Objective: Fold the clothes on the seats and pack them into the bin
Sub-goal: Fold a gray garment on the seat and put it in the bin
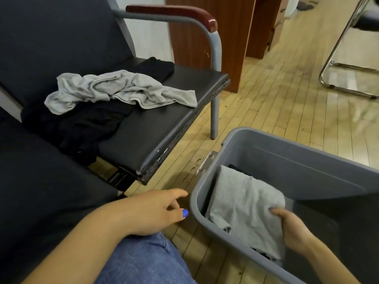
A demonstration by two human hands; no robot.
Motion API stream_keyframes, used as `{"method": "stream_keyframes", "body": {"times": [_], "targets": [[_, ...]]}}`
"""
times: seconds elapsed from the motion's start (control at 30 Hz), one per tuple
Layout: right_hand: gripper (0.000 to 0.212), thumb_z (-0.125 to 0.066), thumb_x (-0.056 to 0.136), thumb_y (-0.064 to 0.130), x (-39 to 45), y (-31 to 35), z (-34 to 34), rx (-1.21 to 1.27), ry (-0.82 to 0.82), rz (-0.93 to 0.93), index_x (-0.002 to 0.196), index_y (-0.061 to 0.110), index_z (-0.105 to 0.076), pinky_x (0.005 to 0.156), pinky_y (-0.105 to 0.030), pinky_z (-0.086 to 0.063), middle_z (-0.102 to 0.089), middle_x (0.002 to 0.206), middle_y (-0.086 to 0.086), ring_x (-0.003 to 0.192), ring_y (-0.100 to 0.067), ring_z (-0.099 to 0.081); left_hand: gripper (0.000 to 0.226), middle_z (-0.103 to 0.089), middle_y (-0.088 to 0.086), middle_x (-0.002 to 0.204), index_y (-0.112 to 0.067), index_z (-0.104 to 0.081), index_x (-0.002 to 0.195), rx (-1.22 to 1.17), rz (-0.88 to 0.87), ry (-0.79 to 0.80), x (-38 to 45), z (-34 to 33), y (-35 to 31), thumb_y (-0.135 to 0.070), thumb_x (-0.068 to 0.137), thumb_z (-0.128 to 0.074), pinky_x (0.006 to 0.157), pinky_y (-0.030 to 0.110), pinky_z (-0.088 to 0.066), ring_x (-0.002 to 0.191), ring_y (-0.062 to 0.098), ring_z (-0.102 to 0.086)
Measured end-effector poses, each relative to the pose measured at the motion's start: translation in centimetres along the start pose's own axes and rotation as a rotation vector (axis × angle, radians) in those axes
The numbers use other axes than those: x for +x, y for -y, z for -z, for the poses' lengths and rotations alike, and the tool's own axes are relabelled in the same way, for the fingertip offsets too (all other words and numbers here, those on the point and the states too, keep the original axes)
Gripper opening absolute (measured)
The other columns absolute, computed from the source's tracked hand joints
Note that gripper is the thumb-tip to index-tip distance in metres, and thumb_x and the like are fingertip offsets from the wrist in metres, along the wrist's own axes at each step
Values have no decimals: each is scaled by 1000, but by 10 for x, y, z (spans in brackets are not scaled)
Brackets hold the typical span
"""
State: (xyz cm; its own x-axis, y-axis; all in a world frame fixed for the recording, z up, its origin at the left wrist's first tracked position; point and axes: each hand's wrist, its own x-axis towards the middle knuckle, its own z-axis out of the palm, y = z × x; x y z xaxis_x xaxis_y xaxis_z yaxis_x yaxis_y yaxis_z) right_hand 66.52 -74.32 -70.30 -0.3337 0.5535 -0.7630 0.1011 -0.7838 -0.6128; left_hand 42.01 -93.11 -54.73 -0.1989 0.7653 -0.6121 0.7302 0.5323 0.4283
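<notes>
Clothes wait in two places. On the dark seat [155, 128] with the metal armrest [213, 44], a crumpled grey garment [114, 89] lies spread across the back half of the cushion, unfolded. Under and in front of it sits a heap of black clothes [86, 128], which spills over the seat's near left edge; another black piece [158, 68] lies behind the grey one, close to the backrest.

On the wooden floor [276, 95] to the right of the seat stands the grey plastic bin [307, 160]. A folded grey garment [246, 206] is inside it, leaning against the near left wall. Dark fabric shows beneath it at the bottom and just behind its top edge.

The right hand [291, 228] reaches into the bin from the lower right and grips the folded grey garment at its right edge, the thumb on top and the fingers curled underneath the cloth.

The left hand [155, 212] hangs just outside the bin's near left rim, above the floor and the person's knee in blue jeans [143, 263]. Its fingers are loosely bent and hold nothing; the thumb with a blue-painted nail points toward the bin, close to the rim but not touching it.

A second dark seat [41, 181] fills the lower left. A chrome chair frame [338, 78] stands at the far right, and a brown wooden panel [205, 27] rises behind the armrest.
</notes>
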Motion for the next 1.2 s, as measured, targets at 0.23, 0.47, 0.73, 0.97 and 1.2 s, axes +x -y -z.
{"method": "stream_keyframes", "body": {"times": [0.23, 0.47, 0.73, 0.97, 1.2], "targets": [[24, -43, 99, 9, 17, -12, 16, 3, 18, 65, 118, 19, -54, 61, -39, -56, -71, 99, -13, 84, -33, -69, 54, -55, -15, 99, -35, -19, 149, 24, 3, -10, -1, 0, -5, -34, 100, -42, 90, 25, -49, 82, 3, -54], [80, -61, 89, 10, 25, -3, -1, -785, -409, 466, 152, 21, -12, 106, -56, -32, -25, 151, -18, 134, -41, -30, 54, -63, -2, 105, -37, -19, 148, -2, 8, -51, -6, -3, -2, -33, 100, -42, 80, 28, -51, 72, 5, -50], [61, -62, 89, 42, 68, 61, -88, -1562, 104, 551, 141, 21, -38, 102, -39, -39, -45, 137, -5, 121, -23, -44, 50, -54, -12, 86, -34, -25, 147, -93, -13, -91, -9, 0, -1, -33, 100, -43, 67, 18, -41, 66, 2, -46], [27, -63, 90, 34, 66, 102, -97, -1544, 255, 454, 103, 11, -62, 90, -39, -50, -64, 104, -10, 98, -25, -61, 47, -46, -20, 88, -32, -30, 146, -168, -41, -101, -17, 3, 4, -33, 101, -42, 82, 19, -37, 74, -2, -45], [61, -56, 86, 55, 81, 93, -57, -1445, -49, 464, 135, 22, -40, 104, -48, -37, -41, 139, -12, 122, -31, -44, 47, -51, -8, 107, -32, -31, 146, -164, -59, -76, -17, 4, 6, -34, 100, -42, 94, 25, -39, 90, 4, -44]]}}
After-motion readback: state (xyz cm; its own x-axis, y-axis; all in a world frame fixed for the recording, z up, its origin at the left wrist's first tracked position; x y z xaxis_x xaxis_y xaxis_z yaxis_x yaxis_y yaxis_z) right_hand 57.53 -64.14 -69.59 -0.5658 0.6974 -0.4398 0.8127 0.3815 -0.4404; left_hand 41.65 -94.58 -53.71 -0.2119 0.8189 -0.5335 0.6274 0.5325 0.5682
